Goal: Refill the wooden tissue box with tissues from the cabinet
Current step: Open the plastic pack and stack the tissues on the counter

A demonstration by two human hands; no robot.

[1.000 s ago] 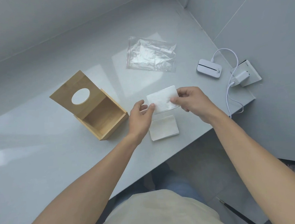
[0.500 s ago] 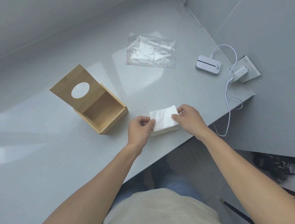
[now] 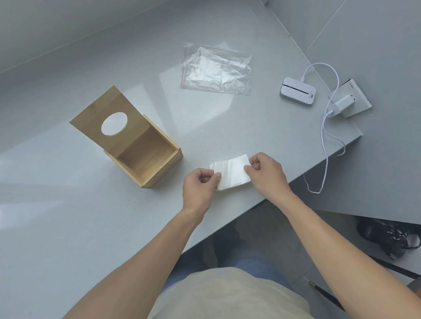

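A wooden tissue box (image 3: 148, 162) stands on the grey counter (image 3: 82, 221) with its lid (image 3: 106, 117) tipped up; the lid has an oval hole and the inside is empty. To its right a small stack of white tissues (image 3: 232, 171) lies near the counter's front edge. My left hand (image 3: 200, 185) pinches the stack's left end and my right hand (image 3: 266, 172) pinches its right end.
An empty clear plastic bag (image 3: 215, 69) lies flat further back. At the right are a white device (image 3: 298, 94), a charger plug (image 3: 343, 103) in a wall socket, and a white cable (image 3: 326, 144) hanging over the counter edge. Walls close the back and right.
Both hands lowered a tissue they held above the counter onto the stack near the front edge and now grip the stack's two ends.
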